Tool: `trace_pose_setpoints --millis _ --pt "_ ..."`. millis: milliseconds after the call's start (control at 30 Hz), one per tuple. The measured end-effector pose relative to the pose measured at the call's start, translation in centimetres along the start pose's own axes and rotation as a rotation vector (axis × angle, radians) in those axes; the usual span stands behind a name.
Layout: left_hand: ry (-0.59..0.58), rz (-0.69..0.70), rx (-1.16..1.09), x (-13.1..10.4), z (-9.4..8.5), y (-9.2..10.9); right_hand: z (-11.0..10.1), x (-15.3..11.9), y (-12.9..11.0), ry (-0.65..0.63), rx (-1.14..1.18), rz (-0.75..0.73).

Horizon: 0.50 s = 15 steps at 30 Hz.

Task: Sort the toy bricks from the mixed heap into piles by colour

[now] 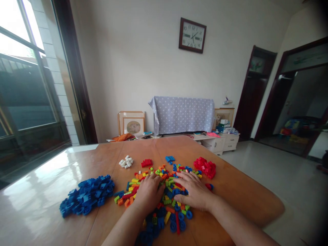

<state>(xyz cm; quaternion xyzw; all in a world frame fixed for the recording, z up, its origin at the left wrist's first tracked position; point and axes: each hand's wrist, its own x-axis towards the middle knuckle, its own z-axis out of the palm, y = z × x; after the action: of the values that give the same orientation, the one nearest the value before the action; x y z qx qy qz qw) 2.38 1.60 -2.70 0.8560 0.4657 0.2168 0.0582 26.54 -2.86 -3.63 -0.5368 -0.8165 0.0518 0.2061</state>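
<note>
Both hands rest on a mixed pile of colourful toy bricks on the wooden table. My left hand lies over the left part of the pile, palm down, its fingers bent forward with their tips among the bricks; what is under them is hidden. On the right part, my right hand is spread, thumb apart from the fingers, with nothing gripped. A heap of blue bricks lies at the left. Behind the pile are small groups of white bricks, red bricks and blue pieces. Red pieces form a heap at the right.
The brown table has a rounded right end. Beyond it stand a low white cabinet, a covered object under a dotted cloth and a framed picture. A clock hangs on the wall.
</note>
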Motion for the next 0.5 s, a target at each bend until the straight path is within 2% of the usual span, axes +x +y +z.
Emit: trace_pose_setpoints --millis 233,367,500 --pt "-0.013 -0.006 -0.027 -0.1 0.1 -0.2 1.4 2.2 0.4 0.146 -0.057 -0.017" --pt "-0.007 -0.007 -0.054 0.0 0.1 -0.3 2.2 3.5 0.6 0.206 -0.026 -0.077" --pt "-0.018 -0.032 -0.057 0.1 0.1 -0.4 2.9 4.6 1.2 0.25 0.011 -0.059"
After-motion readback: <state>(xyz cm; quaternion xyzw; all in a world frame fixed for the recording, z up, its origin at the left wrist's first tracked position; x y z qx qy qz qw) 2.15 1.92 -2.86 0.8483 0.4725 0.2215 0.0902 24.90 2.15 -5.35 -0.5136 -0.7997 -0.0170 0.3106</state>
